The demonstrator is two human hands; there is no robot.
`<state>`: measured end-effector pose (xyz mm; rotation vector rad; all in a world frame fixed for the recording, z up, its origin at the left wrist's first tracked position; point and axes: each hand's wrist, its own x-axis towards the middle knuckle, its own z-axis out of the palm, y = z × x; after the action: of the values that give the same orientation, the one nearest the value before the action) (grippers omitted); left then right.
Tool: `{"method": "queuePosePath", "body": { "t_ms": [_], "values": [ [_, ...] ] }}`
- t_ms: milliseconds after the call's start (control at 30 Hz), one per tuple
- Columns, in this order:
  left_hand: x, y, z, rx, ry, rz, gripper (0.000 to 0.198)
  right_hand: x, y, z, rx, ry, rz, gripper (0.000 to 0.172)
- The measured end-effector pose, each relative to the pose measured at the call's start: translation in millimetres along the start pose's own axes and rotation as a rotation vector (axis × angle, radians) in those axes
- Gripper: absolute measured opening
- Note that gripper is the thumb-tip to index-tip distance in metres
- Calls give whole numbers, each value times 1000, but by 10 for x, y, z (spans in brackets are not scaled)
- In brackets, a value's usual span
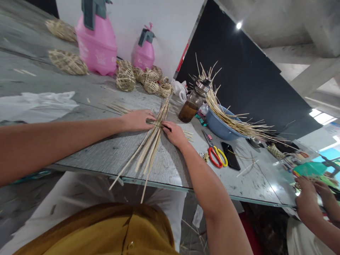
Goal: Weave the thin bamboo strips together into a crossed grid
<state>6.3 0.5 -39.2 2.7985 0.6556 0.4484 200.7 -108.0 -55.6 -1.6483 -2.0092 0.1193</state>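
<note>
A bundle of thin, pale bamboo strips (148, 148) lies across the table in front of me, crossing in a small woven patch at its middle. The strips fan out toward me, and a few pass the table's front edge. On the left side of the crossing, my left hand (139, 119) is closed, with its fingertips on the strips. My right hand (174, 134) pinches the woven patch from the right, fingers bent. Short strip ends stick out beside both hands. The exact grip under the fingers is partly hidden.
Scissors (218, 156) and a black phone (230, 156) lie to the right, near a blue basin (220, 122) of long strips. A bottle (191, 104) of brown liquid, woven balls (125, 78) and pink sprayers (98, 46) stand behind. A co-worker's hands (308, 194) are far right.
</note>
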Motion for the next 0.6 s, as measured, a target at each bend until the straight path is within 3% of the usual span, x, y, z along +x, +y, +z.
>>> {"method": "queuePosePath", "body": {
  "t_ms": [400,600],
  "values": [
    [-38,12,-34,-59,-4,22,54,-8,-28,-9,-15,2,-9,25],
    [-21,41,-21,-64,-3,-34,51,-9,-36,-12,-19,1,-16,25]
  ]
}}
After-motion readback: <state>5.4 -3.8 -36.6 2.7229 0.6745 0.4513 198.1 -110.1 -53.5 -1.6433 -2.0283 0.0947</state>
